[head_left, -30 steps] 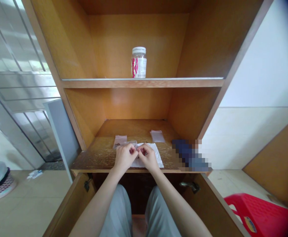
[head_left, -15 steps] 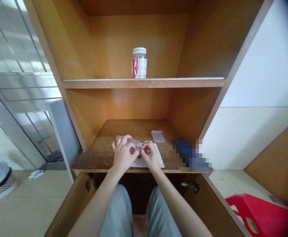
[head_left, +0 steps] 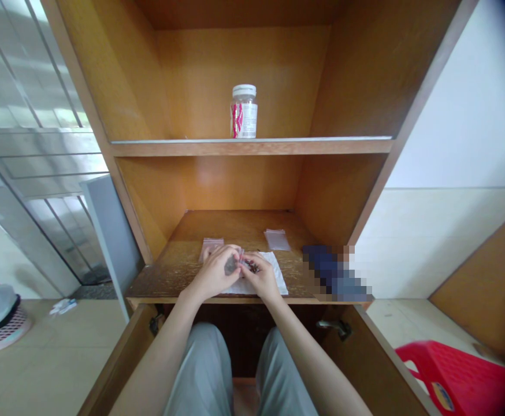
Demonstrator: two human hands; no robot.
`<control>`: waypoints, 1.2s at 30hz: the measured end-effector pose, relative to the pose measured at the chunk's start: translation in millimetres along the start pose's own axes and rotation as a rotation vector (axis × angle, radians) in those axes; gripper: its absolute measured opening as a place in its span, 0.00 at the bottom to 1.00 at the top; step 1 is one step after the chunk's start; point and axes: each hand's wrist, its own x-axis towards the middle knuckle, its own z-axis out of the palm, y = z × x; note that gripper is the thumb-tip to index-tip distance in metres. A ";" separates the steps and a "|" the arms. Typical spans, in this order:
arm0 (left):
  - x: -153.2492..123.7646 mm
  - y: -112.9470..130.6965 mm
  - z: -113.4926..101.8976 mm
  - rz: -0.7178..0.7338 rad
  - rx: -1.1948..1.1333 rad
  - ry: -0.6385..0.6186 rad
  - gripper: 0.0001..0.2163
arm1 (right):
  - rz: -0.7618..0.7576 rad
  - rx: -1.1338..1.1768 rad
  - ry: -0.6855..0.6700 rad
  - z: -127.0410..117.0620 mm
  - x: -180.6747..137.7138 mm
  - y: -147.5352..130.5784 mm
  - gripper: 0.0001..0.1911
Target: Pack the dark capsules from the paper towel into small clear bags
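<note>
Small clear plastic bag [head_left: 234, 264], dark contents showing through, pinched closed-fingered by both left hand [head_left: 211, 275] and right hand [head_left: 262, 277], held just above white paper sheet [head_left: 276, 278] on worn wooden cabinet shelf [head_left: 166, 277].

A white cap and a white label with pink-red markings are seen on the clear jar [head_left: 244, 111] at far centre. Orange-brown wood grain is shown by the cabinet [head_left: 235, 75]. The white paper sheet [head_left: 272, 283] is plain; the red plastic stool [head_left: 456, 375] at near right is lattice-patterned.
</note>
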 end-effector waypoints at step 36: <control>-17.3 -61.0 29.5 -0.355 -0.846 -0.073 0.21 | 0.000 -0.225 -0.018 3.8 2.9 -1.1 0.09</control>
